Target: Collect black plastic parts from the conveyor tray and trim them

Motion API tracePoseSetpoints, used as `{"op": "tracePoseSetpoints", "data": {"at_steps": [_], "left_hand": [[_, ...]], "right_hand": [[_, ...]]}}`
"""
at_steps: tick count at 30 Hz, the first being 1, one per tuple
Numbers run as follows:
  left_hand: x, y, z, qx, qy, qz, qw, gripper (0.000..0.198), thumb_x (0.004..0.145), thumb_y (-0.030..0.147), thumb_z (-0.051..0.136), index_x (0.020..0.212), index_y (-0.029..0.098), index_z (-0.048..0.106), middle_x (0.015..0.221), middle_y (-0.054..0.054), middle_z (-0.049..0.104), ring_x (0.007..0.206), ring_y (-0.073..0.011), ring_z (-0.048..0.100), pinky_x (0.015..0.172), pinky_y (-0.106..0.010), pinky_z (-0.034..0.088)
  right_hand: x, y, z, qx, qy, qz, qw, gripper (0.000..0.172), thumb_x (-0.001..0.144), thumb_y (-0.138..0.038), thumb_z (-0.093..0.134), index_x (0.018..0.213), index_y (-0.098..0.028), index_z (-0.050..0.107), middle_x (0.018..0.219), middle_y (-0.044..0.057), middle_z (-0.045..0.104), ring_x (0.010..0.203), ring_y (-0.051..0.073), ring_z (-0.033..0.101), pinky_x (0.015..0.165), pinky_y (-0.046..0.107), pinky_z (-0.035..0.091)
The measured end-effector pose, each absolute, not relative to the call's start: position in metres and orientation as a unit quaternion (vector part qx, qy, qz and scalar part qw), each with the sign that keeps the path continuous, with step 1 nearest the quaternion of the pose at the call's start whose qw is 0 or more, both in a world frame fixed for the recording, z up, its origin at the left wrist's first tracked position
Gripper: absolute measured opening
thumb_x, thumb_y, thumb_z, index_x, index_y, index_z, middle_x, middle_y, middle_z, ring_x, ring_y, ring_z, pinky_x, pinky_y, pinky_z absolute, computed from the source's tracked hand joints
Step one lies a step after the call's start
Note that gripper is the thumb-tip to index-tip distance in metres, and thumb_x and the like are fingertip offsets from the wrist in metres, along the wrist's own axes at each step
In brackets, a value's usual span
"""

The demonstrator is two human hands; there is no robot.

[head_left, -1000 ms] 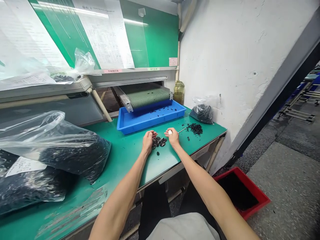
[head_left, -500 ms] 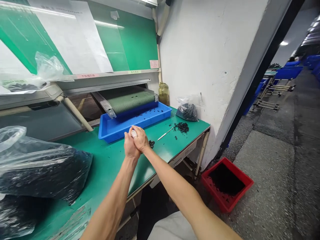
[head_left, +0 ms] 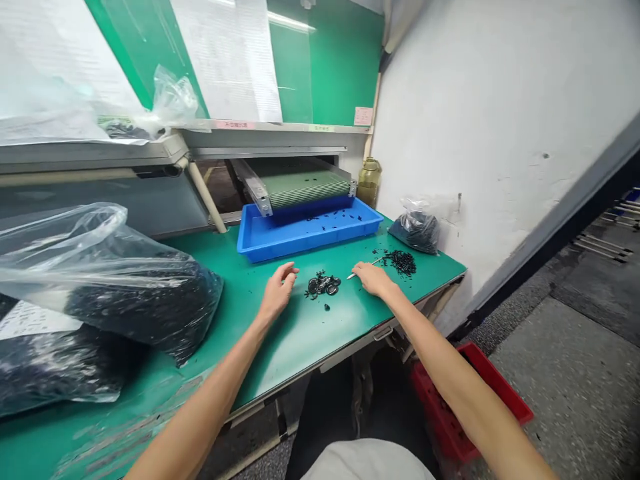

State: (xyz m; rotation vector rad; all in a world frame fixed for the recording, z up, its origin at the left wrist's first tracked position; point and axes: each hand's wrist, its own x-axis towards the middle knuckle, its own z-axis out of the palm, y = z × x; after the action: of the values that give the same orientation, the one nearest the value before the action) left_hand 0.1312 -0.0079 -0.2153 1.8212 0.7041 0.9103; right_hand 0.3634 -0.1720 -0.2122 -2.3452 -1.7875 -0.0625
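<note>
My left hand (head_left: 277, 290) lies on the green bench mat (head_left: 280, 347), fingers loosely curled and apart, holding nothing. It is just left of a small heap of black rubber rings (head_left: 323, 285). My right hand (head_left: 373, 279) is on the other side of the heap, with its fingers down over a slim white-and-metal pick (head_left: 351, 275). The pick shows on both sides of the fingers, and I cannot tell whether they grip it. Just beyond that hand lies a pile of fine black granules (head_left: 401, 263).
A blue tray (head_left: 310, 241) sits under the end of a green ribbed conveyor (head_left: 303, 189). Large plastic bags of black pieces (head_left: 120, 303) fill the bench's left side. A smaller bag (head_left: 415, 232) and an amber bottle (head_left: 370, 182) stand by the white wall. A red crate (head_left: 480, 393) is on the floor.
My hands were clasped together above the bench and have now separated to either side of the ring heap. My right hand has come down over the pick. The view has swung slightly.
</note>
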Motion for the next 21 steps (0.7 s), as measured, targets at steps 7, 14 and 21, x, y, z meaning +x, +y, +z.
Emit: {"op": "tracePoseSetpoints", "data": {"at_steps": [7,14,21], "left_hand": [[0.140,0.000,-0.227,0.795,0.301,0.335,0.405,0.026,0.082,0.035,0.052,0.096,0.021,0.069,0.105,-0.007,0.071,0.100,-0.0234,0.062,0.092,-0.039,0.047],[0.136,-0.004,-0.231,0.795,0.328,0.370,0.352,0.030,0.089,0.034,0.042,0.102,0.019,0.064,0.105,-0.008,0.066,0.095,-0.0212,0.060,0.081,-0.034,0.047],[0.123,-0.014,-0.226,0.844,0.269,0.333,0.323,0.024,0.089,0.033,0.046,0.098,0.021,0.065,0.098,-0.005,0.065,0.082,-0.0170,0.059,0.073,-0.030,0.046]], "right_hand": [[0.363,-0.180,-0.232,-0.790,-0.598,-0.100,0.097,0.016,0.097,-0.018,0.046,0.101,-0.015,0.061,0.100,0.007,0.062,0.092,0.018,0.056,0.073,0.030,0.047],[0.357,-0.182,-0.239,-0.748,-0.622,-0.201,0.120,0.025,0.095,-0.010,0.037,0.094,-0.018,0.061,0.094,0.010,0.059,0.085,0.022,0.046,0.078,0.032,0.035],[0.361,-0.176,-0.230,-0.699,-0.652,-0.264,0.131,0.030,0.096,-0.009,0.033,0.092,-0.017,0.062,0.095,0.011,0.058,0.083,0.022,0.044,0.079,0.032,0.035]]}}
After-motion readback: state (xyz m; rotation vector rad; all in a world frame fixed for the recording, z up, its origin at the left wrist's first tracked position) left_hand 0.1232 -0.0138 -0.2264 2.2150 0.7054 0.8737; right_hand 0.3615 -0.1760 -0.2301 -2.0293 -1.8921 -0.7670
